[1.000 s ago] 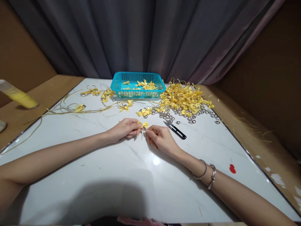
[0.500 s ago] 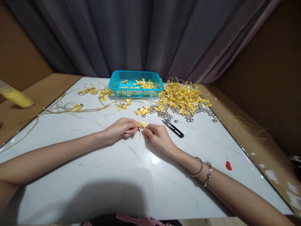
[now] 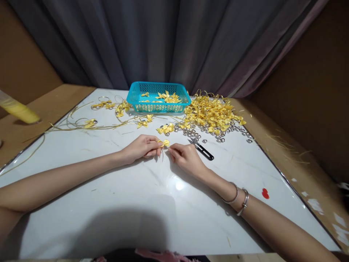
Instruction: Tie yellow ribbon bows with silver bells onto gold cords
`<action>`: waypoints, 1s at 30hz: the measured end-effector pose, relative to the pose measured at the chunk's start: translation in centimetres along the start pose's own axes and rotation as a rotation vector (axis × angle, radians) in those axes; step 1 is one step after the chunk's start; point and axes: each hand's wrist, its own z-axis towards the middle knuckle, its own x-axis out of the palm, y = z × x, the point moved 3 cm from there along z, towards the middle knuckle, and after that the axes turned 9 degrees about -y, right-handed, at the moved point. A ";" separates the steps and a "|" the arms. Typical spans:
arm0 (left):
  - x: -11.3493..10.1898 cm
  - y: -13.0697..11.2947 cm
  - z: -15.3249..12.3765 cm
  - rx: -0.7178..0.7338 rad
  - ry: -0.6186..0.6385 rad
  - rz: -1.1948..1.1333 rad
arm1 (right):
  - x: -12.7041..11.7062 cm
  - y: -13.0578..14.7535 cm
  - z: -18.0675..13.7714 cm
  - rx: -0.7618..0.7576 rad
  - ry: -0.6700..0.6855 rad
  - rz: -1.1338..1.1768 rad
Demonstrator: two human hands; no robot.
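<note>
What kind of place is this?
Probably a craft worktable, maybe in a workshop: there's a heap of yellow bows, black snips nearby, and a small bow in the left hand.

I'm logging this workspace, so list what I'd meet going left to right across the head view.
Yellow cylinder → left hand → yellow bow in its fingers → right hand → red piece → white scraps.

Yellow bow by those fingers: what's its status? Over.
Left hand pinching yellow bow. Right hand close beside it, contact unclear. Black snips beside right hand, out of the bow's way.
</note>
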 end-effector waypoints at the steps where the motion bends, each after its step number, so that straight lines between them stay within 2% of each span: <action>1: 0.0 0.0 0.0 0.002 0.007 0.001 | 0.1 0.0 -0.1 -0.024 -0.006 -0.019; 5: 0.1 -0.1 -0.3 0.053 -0.024 0.058 | 0.6 0.2 -0.3 -0.115 -0.052 -0.071; 12: 0.5 -0.5 -1.0 0.154 -0.085 0.168 | 1.1 0.3 -0.4 -0.115 -0.080 -0.084; 18: 0.6 -0.2 -0.8 0.114 -0.147 0.142 | 0.8 0.2 -0.3 -0.092 -0.128 -0.159; 23: 0.3 -0.4 -0.5 0.087 -0.124 0.192 | 0.2 0.8 -0.6 -0.315 -0.178 -0.405; 27: 0.1 -0.6 -0.4 0.089 -0.055 0.200 | 0.3 1.2 -0.7 -0.498 -0.108 -0.376; 30: 0.0 -0.5 -0.4 0.106 -0.035 0.205 | 0.4 1.1 -0.8 -0.503 -0.077 -0.355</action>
